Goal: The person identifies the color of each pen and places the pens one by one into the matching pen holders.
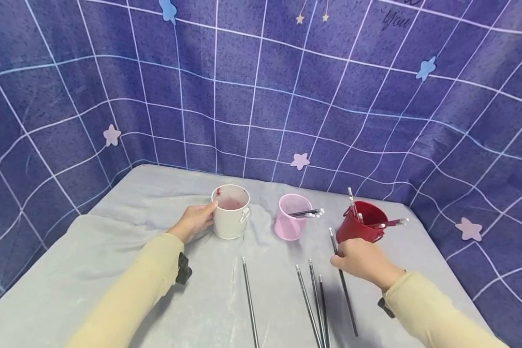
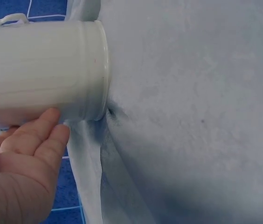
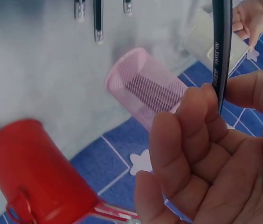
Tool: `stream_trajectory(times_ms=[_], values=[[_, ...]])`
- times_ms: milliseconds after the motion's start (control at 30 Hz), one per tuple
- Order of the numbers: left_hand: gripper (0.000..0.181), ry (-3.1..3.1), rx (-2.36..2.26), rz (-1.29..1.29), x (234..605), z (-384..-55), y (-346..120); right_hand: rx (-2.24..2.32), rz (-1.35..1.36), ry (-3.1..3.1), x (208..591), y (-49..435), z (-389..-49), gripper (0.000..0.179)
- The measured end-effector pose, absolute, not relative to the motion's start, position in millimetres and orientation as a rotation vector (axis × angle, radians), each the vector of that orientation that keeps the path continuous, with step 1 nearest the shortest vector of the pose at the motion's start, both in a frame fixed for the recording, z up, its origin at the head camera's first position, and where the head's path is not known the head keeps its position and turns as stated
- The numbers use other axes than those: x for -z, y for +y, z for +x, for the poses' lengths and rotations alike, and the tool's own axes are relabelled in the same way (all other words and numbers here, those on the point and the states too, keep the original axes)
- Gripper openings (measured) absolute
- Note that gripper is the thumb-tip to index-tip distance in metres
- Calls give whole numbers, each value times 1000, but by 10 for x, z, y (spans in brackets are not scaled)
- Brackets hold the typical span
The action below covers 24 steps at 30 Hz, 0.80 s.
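A white metal bucket (image 1: 228,222) with a small side handle stands at the left of the cloth. My left hand (image 1: 195,220) lies against its left side, one fingertip near the rim; in the left wrist view its fingers (image 2: 47,135) are extended along the bucket wall. My right hand (image 1: 363,261) pinches a black pencil (image 1: 348,299) between thumb and fingers, its white eraser end pointing away from me. Close behind that hand is a red bucket (image 1: 352,229) with several pencils leaning in it, some of them red.
Between the buckets, a pink mesh cup (image 1: 288,227) holds several dark pencils. One black pencil (image 1: 250,302) lies alone in front of the white bucket, and a group of 3 black pencils (image 1: 315,295) lies nearer the right hand. A blue-purple grid curtain (image 1: 261,87) borders the grey cloth (image 1: 156,193).
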State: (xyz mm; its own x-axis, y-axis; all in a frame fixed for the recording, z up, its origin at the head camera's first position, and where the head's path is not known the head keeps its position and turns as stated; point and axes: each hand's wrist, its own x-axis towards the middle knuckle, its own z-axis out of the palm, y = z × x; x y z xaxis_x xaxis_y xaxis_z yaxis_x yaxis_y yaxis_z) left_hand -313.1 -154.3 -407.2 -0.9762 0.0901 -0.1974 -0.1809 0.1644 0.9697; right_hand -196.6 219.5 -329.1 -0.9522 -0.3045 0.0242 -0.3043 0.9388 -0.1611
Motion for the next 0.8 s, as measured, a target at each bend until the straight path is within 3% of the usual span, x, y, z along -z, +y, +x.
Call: stream_trajectory(times_ms=[100,333,800], values=[[82,2202,-1895,-73,4078,-3128,-1578,258,-497,3090,3226,2197,-1964,23],[69,2181,-1890,-111,4041,-3101,-1560,142,-494,3126,3083,2187,-1999,27],[67,2183,-1902,-89,4072,-3146,-1551,282,-575,3112,2815,2122,-2083,28]])
